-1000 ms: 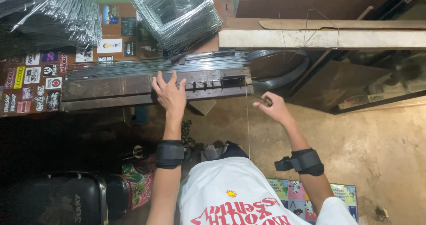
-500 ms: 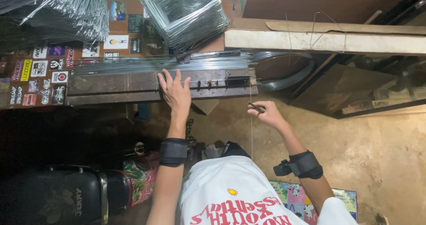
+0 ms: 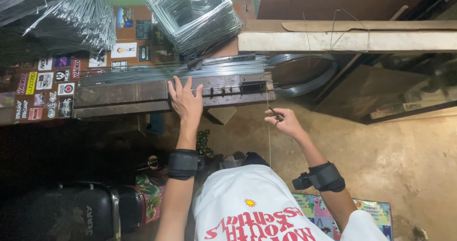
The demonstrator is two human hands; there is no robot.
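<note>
The right hand [image 3: 282, 121] has drawn back toward five o'clock, fingers pinched on a thin straight steel wire [image 3: 268, 127] – still running into the brown metal bending jig [image 3: 143, 94]. The left hand [image 3: 185, 100] lies flat, fingers spread, on the jig; at twelve o'clock a stack of finished square wire frames [image 3: 193, 17] waits – this piece is unbent.

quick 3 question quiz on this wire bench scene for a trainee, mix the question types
1. True or false: the left hand lies flat on the metal jig.
2. What does the right hand pinch? A) thin wire B) hammer C) cloth
3. What lies stacked at the bench's back, top centre?

Key
1. True
2. A, a thin wire running down from the jig
3. Square wire frames
</note>
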